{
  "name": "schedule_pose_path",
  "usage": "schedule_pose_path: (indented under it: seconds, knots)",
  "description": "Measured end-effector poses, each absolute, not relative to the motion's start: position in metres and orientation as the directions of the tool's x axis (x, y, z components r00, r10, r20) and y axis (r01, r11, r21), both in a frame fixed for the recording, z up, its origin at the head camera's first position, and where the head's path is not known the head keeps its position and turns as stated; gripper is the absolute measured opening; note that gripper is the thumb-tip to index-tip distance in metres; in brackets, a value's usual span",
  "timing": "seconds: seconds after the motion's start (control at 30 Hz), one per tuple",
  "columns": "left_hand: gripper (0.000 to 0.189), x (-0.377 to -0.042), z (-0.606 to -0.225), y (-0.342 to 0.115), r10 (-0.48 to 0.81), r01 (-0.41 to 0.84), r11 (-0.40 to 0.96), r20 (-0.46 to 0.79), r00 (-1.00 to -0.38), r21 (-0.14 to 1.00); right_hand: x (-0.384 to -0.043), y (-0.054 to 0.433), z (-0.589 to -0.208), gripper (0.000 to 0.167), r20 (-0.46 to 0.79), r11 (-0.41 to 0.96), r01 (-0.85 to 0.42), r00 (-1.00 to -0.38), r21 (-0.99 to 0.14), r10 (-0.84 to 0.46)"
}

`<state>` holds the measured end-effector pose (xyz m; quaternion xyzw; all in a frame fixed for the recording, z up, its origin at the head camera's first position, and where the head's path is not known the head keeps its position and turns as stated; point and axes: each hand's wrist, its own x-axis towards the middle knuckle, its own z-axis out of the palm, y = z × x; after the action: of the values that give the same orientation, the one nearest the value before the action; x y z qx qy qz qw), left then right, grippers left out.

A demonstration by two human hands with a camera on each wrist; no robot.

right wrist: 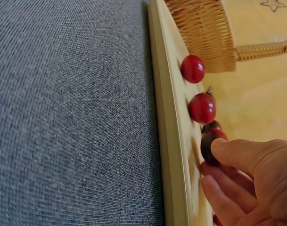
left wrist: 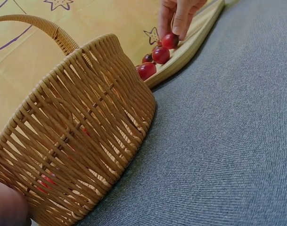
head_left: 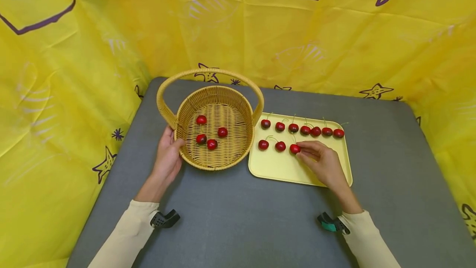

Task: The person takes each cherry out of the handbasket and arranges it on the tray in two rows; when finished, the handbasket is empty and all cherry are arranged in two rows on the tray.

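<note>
My left hand (head_left: 167, 156) grips the side of a round wicker basket (head_left: 213, 168), its thumb over the rim. Inside, several red cherries (head_left: 212, 144) lie on the woven bottom. Over a pale yellow tray (head_left: 280, 167), my right hand (head_left: 322, 161) pinches a cherry (head_left: 295, 149) between thumb and fingertips, the stem pointing up. To its left, two cherries (head_left: 280, 146) make up the rest of a front row. Behind them runs a back row of several stemmed cherries (head_left: 293, 128). In the right wrist view the thumb presses on the dark side of the held cherry (right wrist: 210, 145).
The basket's tall arched handle (head_left: 210, 70) stands up, its right foot close to the tray's left edge. A grey cloth-covered table (head_left: 238, 218) lies under everything. Yellow printed curtains (head_left: 238, 24) enclose the back and sides.
</note>
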<state>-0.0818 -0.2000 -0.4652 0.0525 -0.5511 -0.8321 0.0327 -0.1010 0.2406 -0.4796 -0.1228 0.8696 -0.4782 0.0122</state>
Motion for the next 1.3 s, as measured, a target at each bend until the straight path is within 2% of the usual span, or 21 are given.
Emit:
schedule_pose_path:
  seconds: [0.6,1.3]
  knots:
    - [0.082,-0.0813,-0.4646,-0.2004,-0.111,-0.010,-0.393,-0.058,-0.992,0.919,-0.0994,0.2369,-0.4794,0.031,0.232,0.604,-0.341,-0.939,-0.720,-0.253]
    - [0.083,-0.0809,-0.4641,-0.2005,-0.105,-0.014,-0.392,-0.059,-0.993,0.920,-0.0987,0.2386,-0.4789,0.033,0.193,0.621,-0.307,-0.950,-0.722,-0.246]
